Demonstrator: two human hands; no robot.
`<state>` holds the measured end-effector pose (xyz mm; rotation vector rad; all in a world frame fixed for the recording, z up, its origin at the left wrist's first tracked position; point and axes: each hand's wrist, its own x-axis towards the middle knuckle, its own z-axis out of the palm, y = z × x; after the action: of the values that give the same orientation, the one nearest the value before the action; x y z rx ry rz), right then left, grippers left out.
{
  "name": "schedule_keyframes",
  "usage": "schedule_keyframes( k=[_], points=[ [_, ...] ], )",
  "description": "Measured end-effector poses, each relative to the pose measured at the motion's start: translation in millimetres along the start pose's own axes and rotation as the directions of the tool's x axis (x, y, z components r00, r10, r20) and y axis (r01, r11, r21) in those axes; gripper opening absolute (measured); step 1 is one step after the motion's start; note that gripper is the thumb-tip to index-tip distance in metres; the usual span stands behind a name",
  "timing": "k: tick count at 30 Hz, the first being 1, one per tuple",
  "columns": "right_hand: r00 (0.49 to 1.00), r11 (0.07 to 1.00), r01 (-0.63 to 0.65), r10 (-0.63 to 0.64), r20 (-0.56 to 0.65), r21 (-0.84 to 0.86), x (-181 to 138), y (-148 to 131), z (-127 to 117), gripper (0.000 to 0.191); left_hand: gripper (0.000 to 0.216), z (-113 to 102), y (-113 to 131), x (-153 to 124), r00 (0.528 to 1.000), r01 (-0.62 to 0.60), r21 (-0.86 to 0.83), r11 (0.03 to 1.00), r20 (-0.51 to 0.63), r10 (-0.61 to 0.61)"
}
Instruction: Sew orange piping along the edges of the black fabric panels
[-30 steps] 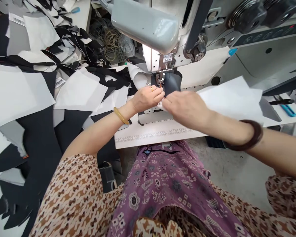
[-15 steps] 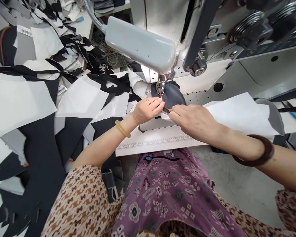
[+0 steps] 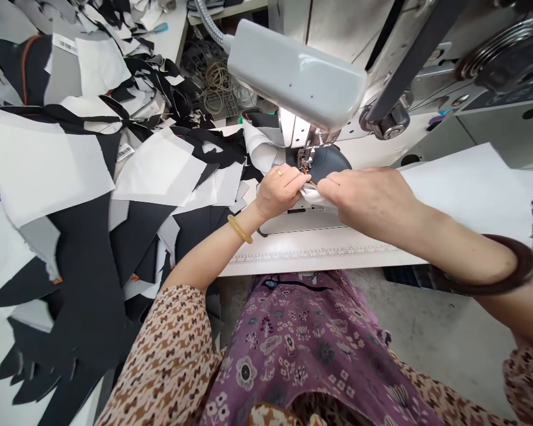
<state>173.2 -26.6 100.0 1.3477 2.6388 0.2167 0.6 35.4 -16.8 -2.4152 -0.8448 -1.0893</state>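
Observation:
A dark grey fabric piece [image 3: 331, 163] lies under the presser foot [image 3: 304, 157] of a pale grey sewing machine [image 3: 302, 77]. My left hand [image 3: 282, 189], with a gold ring and a yellow bangle, pinches the near edge of the piece, where a thin orange strip shows. My right hand [image 3: 366, 198] is closed on the same edge from the right, its fingertips meeting the left hand's. A dark brown bangle [image 3: 493, 281] sits on my right forearm. A white fabric sheet [image 3: 471, 189] trails off to the right behind my right arm.
Heaps of black and white cut fabric pieces [image 3: 93, 177] cover the table to the left. A white table edge with a printed ruler [image 3: 320, 254] runs below my hands. Rubber bands and cords [image 3: 215, 83] lie at the back. My lap in purple patterned cloth [image 3: 311, 349] fills the foreground.
The view has shifted, so machine and hands sit further right and slightly higher. Both hands stay pinched on the dark piece at the presser foot; the orange strip is less exposed.

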Motion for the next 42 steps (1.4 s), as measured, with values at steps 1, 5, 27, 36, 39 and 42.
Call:
schedule_keyframes(
  k=[1,5,27,36,39,42],
  points=[
    [0.999,1.0,-0.028,0.028,0.017,0.0,2.4,0.8,-3.6,0.017,0.04,-2.3,-2.0,3.1,0.998,0.003,-0.025,1.0,0.059,-0.001],
    [0.997,0.998,-0.07,0.07,0.036,0.0,11.8,8.3,-15.6,0.012,0.042,-13.9,-13.7,18.4,0.977,-0.058,-0.109,0.992,0.196,0.079],
    [0.969,0.985,0.126,-0.149,-0.2,-0.122,-10.9,-24.9,33.8,0.027,0.027,-6.6,7.1,-13.7,0.986,-0.08,-0.064,0.995,0.138,0.088],
    [0.985,0.994,0.045,-0.06,-0.16,-0.096,1.6,-29.4,25.8,0.027,0.027,7.5,-1.5,-18.8,0.993,0.114,-0.135,0.984,0.015,-0.113],
    [0.99,0.996,0.033,-0.044,-0.135,-0.08,6.1,-31.4,24.0,0.03,0.025,8.2,-5.5,-17.4,0.994,0.098,-0.122,0.988,-0.034,-0.103],
    [0.989,0.998,0.011,-0.02,-0.149,-0.061,9.4,-34.5,25.8,0.032,0.024,1.3,-10.2,-16.0,0.998,0.062,-0.119,0.991,-0.015,-0.065]
  ],
)
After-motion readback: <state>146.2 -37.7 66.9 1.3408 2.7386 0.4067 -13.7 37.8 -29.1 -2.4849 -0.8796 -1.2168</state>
